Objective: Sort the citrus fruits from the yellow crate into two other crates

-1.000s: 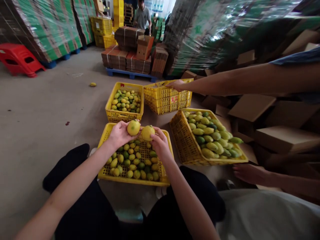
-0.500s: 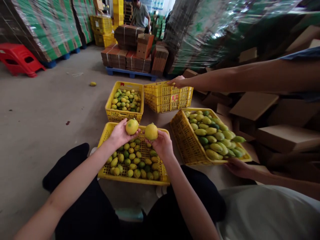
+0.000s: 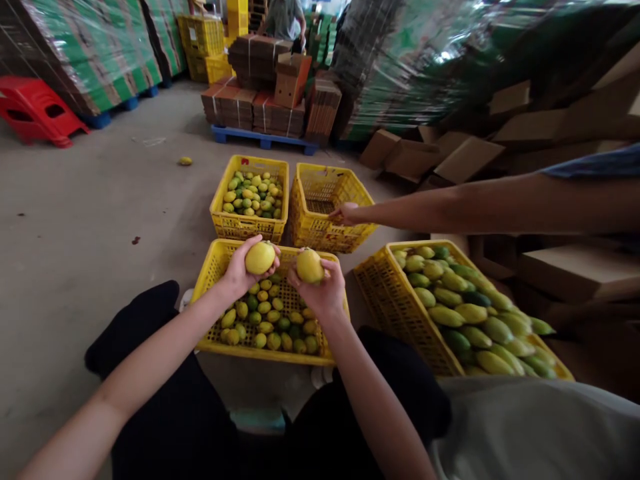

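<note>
A red stool stands on the floor far to the left of the low yellow tray. A green stack in clear plastic wrap rises behind the stool, also well left of the tray and beyond it. A loose fruit lies on the floor beyond the tray's left end. Just beyond the tray, the fruit crate holds yellow and green fruit; a red mark on its far rim is too small to read.

Above the tray's far side, the left hand holds the left yellow fruit, its grip curled round it. Small yellow and green fruits lie on the tray's slotted bottom. Well beyond the tray, strapped cartons sit on a blue pallet. Also above the tray, the right hand has its grip closed round the right yellow fruit, apart from the other one.

Beyond the tray's right end, a co-worker's hand touches the rim of another yellow crate. Right of the tray, a big crate is heaped with longer green-yellow fruit, with cardboard boxes farther right.
</note>
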The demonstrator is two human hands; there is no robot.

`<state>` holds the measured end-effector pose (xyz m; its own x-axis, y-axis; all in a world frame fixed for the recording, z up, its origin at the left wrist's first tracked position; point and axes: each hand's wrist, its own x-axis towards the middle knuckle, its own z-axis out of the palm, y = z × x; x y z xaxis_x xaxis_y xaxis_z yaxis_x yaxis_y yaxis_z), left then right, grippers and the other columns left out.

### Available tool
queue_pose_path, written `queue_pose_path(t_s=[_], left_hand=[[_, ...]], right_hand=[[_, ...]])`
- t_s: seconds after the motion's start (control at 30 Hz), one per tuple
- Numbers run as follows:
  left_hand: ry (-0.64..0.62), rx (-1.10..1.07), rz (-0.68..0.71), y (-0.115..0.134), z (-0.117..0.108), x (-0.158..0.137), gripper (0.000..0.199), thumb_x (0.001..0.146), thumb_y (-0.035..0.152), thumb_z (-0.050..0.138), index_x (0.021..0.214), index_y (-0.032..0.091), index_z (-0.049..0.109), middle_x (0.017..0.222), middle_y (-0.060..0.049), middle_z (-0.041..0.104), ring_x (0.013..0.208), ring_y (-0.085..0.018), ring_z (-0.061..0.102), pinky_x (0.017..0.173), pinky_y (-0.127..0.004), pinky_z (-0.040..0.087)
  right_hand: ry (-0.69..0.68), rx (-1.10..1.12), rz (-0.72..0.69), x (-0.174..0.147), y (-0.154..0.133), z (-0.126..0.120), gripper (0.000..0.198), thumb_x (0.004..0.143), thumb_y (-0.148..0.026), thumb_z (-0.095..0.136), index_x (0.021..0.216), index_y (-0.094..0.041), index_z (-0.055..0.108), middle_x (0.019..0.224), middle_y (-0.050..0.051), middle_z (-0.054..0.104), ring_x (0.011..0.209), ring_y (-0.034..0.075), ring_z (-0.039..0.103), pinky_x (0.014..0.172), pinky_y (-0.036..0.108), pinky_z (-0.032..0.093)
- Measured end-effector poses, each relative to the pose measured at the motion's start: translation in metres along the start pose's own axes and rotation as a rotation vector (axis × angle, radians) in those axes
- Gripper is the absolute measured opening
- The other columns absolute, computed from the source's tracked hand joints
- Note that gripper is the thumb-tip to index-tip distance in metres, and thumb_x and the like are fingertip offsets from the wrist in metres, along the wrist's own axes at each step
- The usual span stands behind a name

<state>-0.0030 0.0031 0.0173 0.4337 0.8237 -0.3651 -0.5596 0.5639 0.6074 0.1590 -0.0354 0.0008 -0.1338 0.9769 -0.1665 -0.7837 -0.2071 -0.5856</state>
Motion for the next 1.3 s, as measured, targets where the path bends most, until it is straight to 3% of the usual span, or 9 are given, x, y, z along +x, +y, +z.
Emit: queue_pose_path(t_s=[0.13,0.23,0.33,0.43,0.6,0.8,1.0,1.17,1.3], left_hand=[[-0.013,-0.391,-0.024,-0.018,-0.001,0.007,0.036,0.092,0.036,0.041,0.081,0.012,0.065,0.063,-0.006,0.062,0.053,-0.012,0.058,0.050,-0.021,0.050],[0.080,-0.561,0.012,-0.029,-0.002,0.015,0.023,0.090,0.027,0.046,0.095,0.015,0.066,0.074,-0.006,0.068,0.067,-0.014,0.066,0.062,-0.023,0.055],[0.144,-0.546,0.046,-0.031,-0.001,0.018,0.026,0.088,0.019,0.049,0.109,0.018,0.065,0.088,-0.005,0.072,0.081,-0.018,0.071,0.072,-0.029,0.058],[0.185,-0.480,0.054,-0.031,0.002,0.017,0.025,0.089,0.019,0.052,0.110,0.019,0.065,0.095,-0.006,0.073,0.086,-0.020,0.072,0.074,-0.031,0.060],[0.293,-0.467,0.003,-0.038,-0.001,0.015,0.016,0.087,0.017,0.052,0.092,0.014,0.067,0.076,-0.005,0.071,0.071,-0.018,0.072,0.063,-0.027,0.059],[0.243,-0.587,0.032,-0.039,-0.005,0.020,0.030,0.085,0.013,0.047,0.106,0.016,0.068,0.091,-0.008,0.074,0.092,-0.024,0.072,0.085,-0.041,0.059],[0.162,-0.620,0.031,-0.037,-0.005,0.016,0.033,0.083,0.016,0.046,0.107,0.015,0.067,0.093,-0.010,0.073,0.096,-0.027,0.071,0.080,-0.041,0.060],[0.213,-0.667,0.005,-0.029,-0.002,0.013,0.035,0.082,0.015,0.043,0.108,0.012,0.066,0.079,-0.008,0.071,0.080,-0.021,0.072,0.070,-0.032,0.061],[0.259,-0.704,0.047,-0.008,-0.002,0.011,0.036,0.080,0.013,0.044,0.109,0.013,0.065,0.071,-0.005,0.068,0.067,-0.017,0.070,0.065,-0.026,0.060]], right_hand=[[-0.054,0.124,0.011,0.008,0.008,-0.001,0.026,0.066,-0.034,0.054,0.084,-0.017,0.062,0.070,0.003,0.061,0.057,0.013,0.051,0.054,0.026,0.047],[0.050,0.207,-0.031,0.013,0.015,-0.003,0.024,0.062,-0.022,0.054,0.084,-0.020,0.061,0.078,0.003,0.066,0.068,0.016,0.060,0.062,0.028,0.052],[0.187,0.294,-0.043,0.015,0.019,-0.006,0.020,0.064,-0.016,0.057,0.082,-0.021,0.062,0.082,0.001,0.070,0.078,0.017,0.065,0.069,0.030,0.055],[0.255,0.339,-0.063,0.016,0.021,-0.009,0.006,0.072,-0.019,0.059,0.077,-0.020,0.063,0.077,0.000,0.070,0.074,0.015,0.065,0.070,0.028,0.056],[0.290,0.349,-0.076,0.019,0.022,-0.010,0.010,0.074,-0.013,0.058,0.079,-0.019,0.064,0.079,0.000,0.073,0.080,0.014,0.068,0.074,0.026,0.057],[0.317,0.393,-0.067,0.014,0.020,-0.005,0.009,0.073,-0.017,0.055,0.077,-0.018,0.063,0.091,0.006,0.075,0.099,0.020,0.068,0.085,0.033,0.057],[0.306,0.389,-0.110,0.006,0.011,-0.002,0.007,0.073,-0.019,0.055,0.076,-0.019,0.061,0.093,0.005,0.075,0.102,0.021,0.068,0.091,0.037,0.055],[0.357,0.295,0.025,0.015,0.016,-0.012,0.008,0.074,-0.019,0.057,0.080,-0.019,0.062,0.081,0.003,0.073,0.087,0.019,0.070,0.075,0.031,0.059],[0.590,0.015,0.347,0.022,0.041,-0.034,0.009,0.082,-0.016,0.054,0.083,-0.016,0.063,0.068,0.001,0.066,0.061,0.014,0.064,0.056,0.024,0.055]])
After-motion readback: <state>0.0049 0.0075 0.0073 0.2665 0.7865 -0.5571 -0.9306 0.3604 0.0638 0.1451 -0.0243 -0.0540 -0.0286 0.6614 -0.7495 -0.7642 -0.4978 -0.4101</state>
